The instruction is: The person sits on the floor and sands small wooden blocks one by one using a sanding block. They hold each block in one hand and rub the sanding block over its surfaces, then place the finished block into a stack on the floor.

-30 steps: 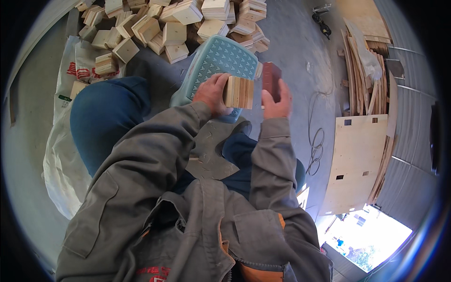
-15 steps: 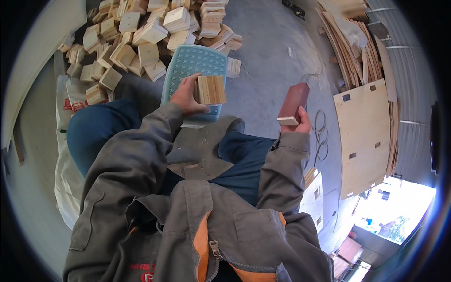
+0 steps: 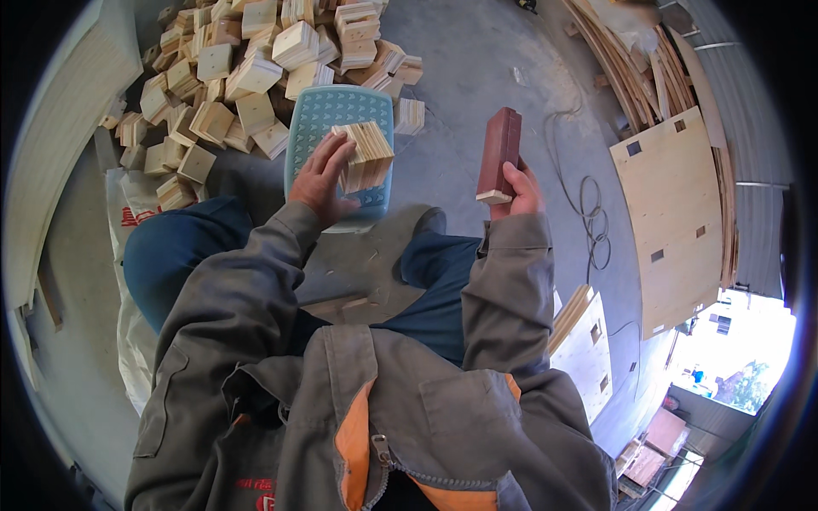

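A layered plywood block [image 3: 368, 157] is tilted over the patterned top of a light-blue plastic stool [image 3: 307, 128]. My left hand [image 3: 322, 177] is closed around the block's left side, its fingers at the upper corner and its thumb low by the near edge. Whether the block touches the stool top cannot be seen. Off to the right, my right hand [image 3: 521, 189] grips a long reddish-brown sanding block [image 3: 500, 153] with a pale strip at its near end. The sanding block is held up, apart from the plywood block.
A big heap of similar plywood blocks [image 3: 254, 75] lies beyond the stool to the left. Plywood sheets with square holes [image 3: 669, 221] lean at the right, near a looped cable [image 3: 590, 217] on the concrete floor. White sacking [image 3: 128, 281] lies beside my left knee.
The plywood block has turned and tilted in my left hand. My right hand has brought the sanding block more upright and slightly left. The whole view has shifted a little.
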The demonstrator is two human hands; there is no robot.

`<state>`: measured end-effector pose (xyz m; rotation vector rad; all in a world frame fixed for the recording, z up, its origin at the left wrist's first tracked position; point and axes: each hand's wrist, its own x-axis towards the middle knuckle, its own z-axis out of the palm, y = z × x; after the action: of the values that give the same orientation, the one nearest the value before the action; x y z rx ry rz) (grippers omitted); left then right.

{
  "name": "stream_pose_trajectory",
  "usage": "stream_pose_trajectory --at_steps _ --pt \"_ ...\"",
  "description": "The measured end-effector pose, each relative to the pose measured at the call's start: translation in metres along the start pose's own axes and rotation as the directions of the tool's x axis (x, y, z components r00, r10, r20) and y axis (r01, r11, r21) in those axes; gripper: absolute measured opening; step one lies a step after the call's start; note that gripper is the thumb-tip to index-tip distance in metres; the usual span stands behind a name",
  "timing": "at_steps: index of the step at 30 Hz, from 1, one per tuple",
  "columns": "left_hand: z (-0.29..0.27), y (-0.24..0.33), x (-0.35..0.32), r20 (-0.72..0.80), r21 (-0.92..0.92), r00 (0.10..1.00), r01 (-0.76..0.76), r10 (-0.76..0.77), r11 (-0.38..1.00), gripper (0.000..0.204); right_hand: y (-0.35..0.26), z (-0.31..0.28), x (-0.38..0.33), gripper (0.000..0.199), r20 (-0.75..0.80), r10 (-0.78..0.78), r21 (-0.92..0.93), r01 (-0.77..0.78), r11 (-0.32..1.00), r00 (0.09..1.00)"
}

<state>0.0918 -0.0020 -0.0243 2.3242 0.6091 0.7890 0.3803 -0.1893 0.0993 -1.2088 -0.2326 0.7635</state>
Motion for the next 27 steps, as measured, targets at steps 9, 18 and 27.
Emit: stream_pose_trajectory --at_steps 9,18,27 --pt "-0.009 0.003 -0.013 0.043 -0.088 0.989 0.146 -0.142 0.985 0.126 0.022 0.008 0.007 0.079 0.000 0.000 -0.273 0.000 0.962 1.000" --pt "0.022 -0.027 0.010 0.145 -0.473 0.938 0.345 -0.315 0.810 0.136 0.075 0.018 -0.027 0.083 0.163 0.035 -0.592 0.069 0.803 0.986" --pt "0.024 -0.021 0.001 -0.060 -0.205 0.959 0.259 -0.277 0.944 0.126 0.100 0.066 -0.072 0.082 0.501 -0.188 -0.769 0.535 0.350 0.844"
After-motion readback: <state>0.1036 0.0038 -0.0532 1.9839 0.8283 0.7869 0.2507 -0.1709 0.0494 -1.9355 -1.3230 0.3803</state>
